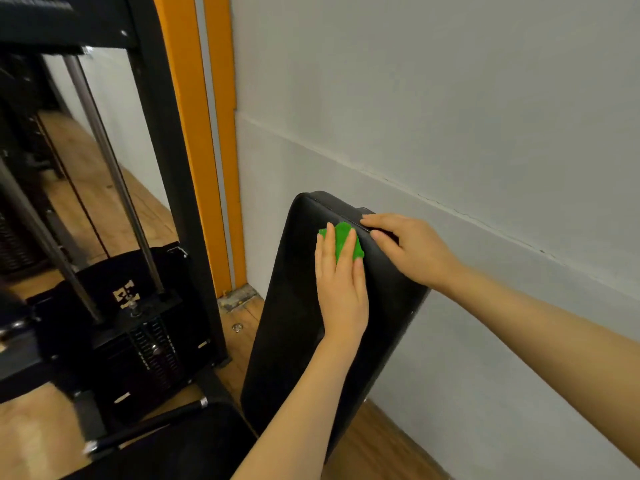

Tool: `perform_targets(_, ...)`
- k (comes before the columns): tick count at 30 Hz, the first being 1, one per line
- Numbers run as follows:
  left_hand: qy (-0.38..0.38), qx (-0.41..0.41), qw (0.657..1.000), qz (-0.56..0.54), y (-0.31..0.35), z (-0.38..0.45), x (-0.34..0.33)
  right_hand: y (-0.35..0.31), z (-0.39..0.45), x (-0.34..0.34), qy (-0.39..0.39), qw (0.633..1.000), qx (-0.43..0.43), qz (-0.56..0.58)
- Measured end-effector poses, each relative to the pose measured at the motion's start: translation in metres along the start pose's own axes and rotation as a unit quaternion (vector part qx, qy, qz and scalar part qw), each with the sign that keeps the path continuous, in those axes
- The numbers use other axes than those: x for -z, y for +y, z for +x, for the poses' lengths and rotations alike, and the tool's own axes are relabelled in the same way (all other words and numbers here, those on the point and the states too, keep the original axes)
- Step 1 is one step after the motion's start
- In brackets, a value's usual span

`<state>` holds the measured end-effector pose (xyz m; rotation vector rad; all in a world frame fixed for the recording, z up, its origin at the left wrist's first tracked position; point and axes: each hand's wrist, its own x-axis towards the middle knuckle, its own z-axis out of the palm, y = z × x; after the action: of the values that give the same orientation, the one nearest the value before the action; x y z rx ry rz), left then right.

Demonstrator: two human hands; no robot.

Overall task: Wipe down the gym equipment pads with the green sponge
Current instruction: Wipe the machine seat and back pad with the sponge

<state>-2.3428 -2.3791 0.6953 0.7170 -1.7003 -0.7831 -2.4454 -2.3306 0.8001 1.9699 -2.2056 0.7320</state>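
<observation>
Left hand [341,289] lies flat-fingered, pressing the crumpled green sponge [343,241] onto the far end of the long black vinyl back pad [294,323]. Right hand [412,251] curls over the pad's right edge. Advise steady pressure and overlapping strokes nearward.

A pale printed marking sits on the black weight stack [145,327] of the machine, near its top, but its characters are too blurred to read.
</observation>
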Motion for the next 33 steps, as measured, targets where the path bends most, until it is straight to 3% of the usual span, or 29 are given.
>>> perform_targets(6, 0.05, 0.029, 0.998, 0.014, -0.025, -0.037, -0.012, 0.006, 0.003, -0.002, -0.004, 1.0, 0.014, 0.001)
perform_targets(11, 0.077, 0.146, 0.986, -0.012, -0.055, -0.087, -0.012, 0.008, 0.005, -0.003, -0.002, 1.0, 0.015, 0.009)
perform_targets(15, 0.109, 0.18, 0.977, -0.035, -0.041, -0.078, -0.012, 0.01, 0.007, 0.003, -0.035, 0.999, 0.015, 0.008)
perform_targets(19, 0.11, 0.118, 0.986, -0.051, 0.003, -0.05, -0.016, 0.019, 0.011, 0.014, -0.099, 0.994, 0.006, 0.052)
perform_targets(25, 0.115, 0.063, 0.991, 0.007, 0.027, -0.021, -0.037, 0.019, 0.005, 0.005, -0.063, 0.995, 0.013, 0.077)
perform_targets(33, 0.117, 0.043, 0.992, -0.021, 0.006, -0.041, -0.039, 0.02, 0.002, 0.003, -0.03, 0.996, 0.049, 0.069)
